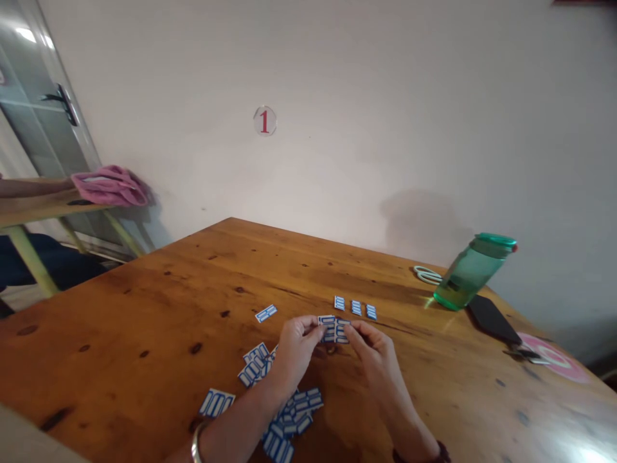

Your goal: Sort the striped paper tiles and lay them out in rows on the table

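Note:
My left hand (pixel 297 347), with a bangle at its wrist, pinches a small white sheet of blue-framed labels (pixel 328 323). Pinched in my right hand (pixel 376 352) is a similar label sheet (pixel 342 332); the two sit side by side, their edges touching or overlapping. Below and partly behind my left forearm lies a loose pile of label sheets (pixel 301 406). One separate sheet (pixel 216 403) rests to the left of that forearm, and another strip of labels (pixel 266 313) lies farther back. Beyond my hands, three small label pieces (pixel 356 307) form a row.
On the right of the wooden table (pixel 173 302) stand a green bottle (pixel 475 273), a white coiled cable (pixel 427 275), a dark phone-like slab (pixel 493 317) and a pink round mat (pixel 562 360). At far left, another person's arm (pixel 33 187) reaches toward a pink cloth (pixel 110 185).

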Demonstrator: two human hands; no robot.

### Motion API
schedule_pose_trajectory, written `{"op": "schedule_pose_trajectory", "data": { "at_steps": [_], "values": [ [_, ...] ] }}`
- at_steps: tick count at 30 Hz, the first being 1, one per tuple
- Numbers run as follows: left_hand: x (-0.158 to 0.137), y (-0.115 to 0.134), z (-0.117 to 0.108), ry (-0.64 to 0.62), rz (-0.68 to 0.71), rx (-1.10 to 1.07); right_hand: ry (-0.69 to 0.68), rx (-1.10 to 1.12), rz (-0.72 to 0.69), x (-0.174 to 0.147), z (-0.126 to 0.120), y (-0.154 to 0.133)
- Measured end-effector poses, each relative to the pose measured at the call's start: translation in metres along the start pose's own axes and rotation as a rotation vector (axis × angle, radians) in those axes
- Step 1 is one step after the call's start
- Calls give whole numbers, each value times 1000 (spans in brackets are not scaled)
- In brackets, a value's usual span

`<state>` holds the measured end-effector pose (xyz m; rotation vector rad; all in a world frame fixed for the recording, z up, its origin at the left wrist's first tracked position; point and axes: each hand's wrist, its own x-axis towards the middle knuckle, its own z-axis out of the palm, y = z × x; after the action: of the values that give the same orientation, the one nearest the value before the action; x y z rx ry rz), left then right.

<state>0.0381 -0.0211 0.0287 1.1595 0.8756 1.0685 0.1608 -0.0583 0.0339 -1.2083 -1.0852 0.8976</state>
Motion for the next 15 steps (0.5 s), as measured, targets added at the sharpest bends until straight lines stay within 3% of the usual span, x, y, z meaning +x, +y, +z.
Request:
{"op": "schedule_pose_trajectory", "data": {
  "at_steps": [6,15],
  "values": [
    [-1,-8,-1,-58,37,17,107,-54,-24,1,1,8],
    [1,-12,-1,-115,99,58,89,-126,-59,2,-1,20]
  ]
}}
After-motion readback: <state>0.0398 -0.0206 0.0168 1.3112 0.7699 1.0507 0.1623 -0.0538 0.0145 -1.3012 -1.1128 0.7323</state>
